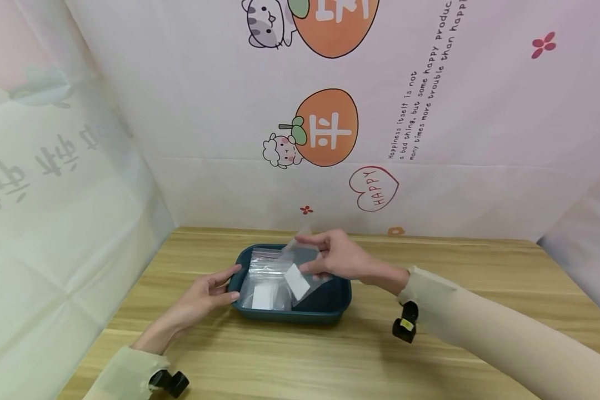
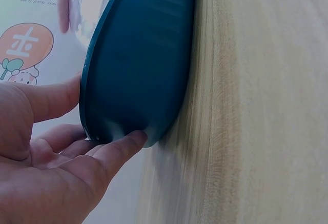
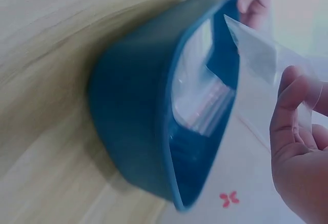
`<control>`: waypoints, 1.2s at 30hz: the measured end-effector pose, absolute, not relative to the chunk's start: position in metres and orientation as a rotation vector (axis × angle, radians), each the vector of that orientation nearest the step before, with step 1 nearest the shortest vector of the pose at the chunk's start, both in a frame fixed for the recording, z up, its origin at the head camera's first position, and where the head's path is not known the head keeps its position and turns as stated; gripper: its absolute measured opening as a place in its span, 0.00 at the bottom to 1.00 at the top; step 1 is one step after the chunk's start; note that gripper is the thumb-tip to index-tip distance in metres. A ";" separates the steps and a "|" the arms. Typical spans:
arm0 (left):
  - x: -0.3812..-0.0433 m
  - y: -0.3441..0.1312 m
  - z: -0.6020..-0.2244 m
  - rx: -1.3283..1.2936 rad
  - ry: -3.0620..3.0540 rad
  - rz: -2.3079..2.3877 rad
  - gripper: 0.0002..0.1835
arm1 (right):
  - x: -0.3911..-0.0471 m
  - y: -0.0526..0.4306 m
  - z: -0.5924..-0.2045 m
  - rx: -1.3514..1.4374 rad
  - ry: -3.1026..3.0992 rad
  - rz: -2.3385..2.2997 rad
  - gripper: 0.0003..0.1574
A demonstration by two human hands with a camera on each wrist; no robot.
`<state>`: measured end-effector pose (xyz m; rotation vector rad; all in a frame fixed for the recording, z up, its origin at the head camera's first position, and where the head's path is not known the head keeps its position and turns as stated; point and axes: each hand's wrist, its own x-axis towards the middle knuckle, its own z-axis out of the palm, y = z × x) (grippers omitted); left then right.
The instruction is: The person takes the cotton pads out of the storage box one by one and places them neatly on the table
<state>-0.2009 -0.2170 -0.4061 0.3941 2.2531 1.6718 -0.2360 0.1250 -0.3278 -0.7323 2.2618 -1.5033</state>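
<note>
A dark blue plastic tub (image 1: pixel 292 316) stands on the wooden table. At its left end my left hand (image 1: pixel 203 297) holds it, the thumb and fingers spread against the rim and outer wall; the left wrist view shows this hand (image 2: pixel 61 157) close up. Over the tub, my right hand (image 1: pixel 337 256) pinches a clear plastic bag (image 1: pixel 305 253) with a white rectangle on it, its lower part hanging tilted over the opening. Other clear zip bags (image 1: pixel 267 272) lie in the tub's left part, one with a white rectangle too. The right wrist view shows the pinching hand (image 3: pixel 302 126).
The wooden table (image 1: pixel 220 355) runs up to a printed cloth wall (image 1: pixel 220 189) behind the tub. Another cloth (image 1: pixel 80 233) hangs along the left side. Small black cameras (image 1: pixel 405 323) are strapped at both wrists.
</note>
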 end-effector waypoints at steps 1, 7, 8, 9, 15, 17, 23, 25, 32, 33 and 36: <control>-0.201 -0.217 -0.406 0.389 2.258 1.670 0.36 | -0.235 0.131 -0.326 -0.727 2.268 -1.504 0.44; -0.201 -0.217 -0.408 0.365 2.280 1.652 0.37 | -0.231 0.166 -0.318 -0.695 2.347 -1.506 0.46; -0.201 -0.217 -0.408 0.364 2.279 1.651 0.37 | -0.230 0.173 -0.317 -0.688 2.369 -1.503 0.45; -0.201 -0.217 -0.408 0.356 2.280 1.649 0.37 | -0.229 0.179 -0.317 -0.672 2.391 -1.503 0.45; -0.202 -0.217 -0.409 0.354 2.273 1.655 0.37 | -0.223 0.216 -0.317 -0.582 2.430 -1.567 0.45; -0.202 -0.217 -0.409 0.347 2.269 1.662 0.37 | -0.222 0.227 -0.318 -0.564 2.432 -1.592 0.45; -0.202 -0.217 -0.408 0.364 2.275 1.651 0.38 | -0.222 0.255 -0.324 -0.506 2.441 -1.610 0.46; -0.202 -0.217 -0.407 0.358 2.276 1.653 0.38 | -0.223 0.261 -0.327 -0.490 2.438 -1.599 0.46; -0.200 -0.217 -0.406 0.367 2.262 1.670 0.37 | -0.225 0.275 -0.351 -0.411 2.434 -1.575 0.45; -0.200 -0.217 -0.406 0.376 2.258 1.674 0.37 | -0.225 0.276 -0.356 -0.399 2.439 -1.567 0.44; -0.200 -0.216 -0.406 0.386 2.256 1.679 0.37 | -0.223 0.278 -0.370 -0.367 2.433 -1.561 0.44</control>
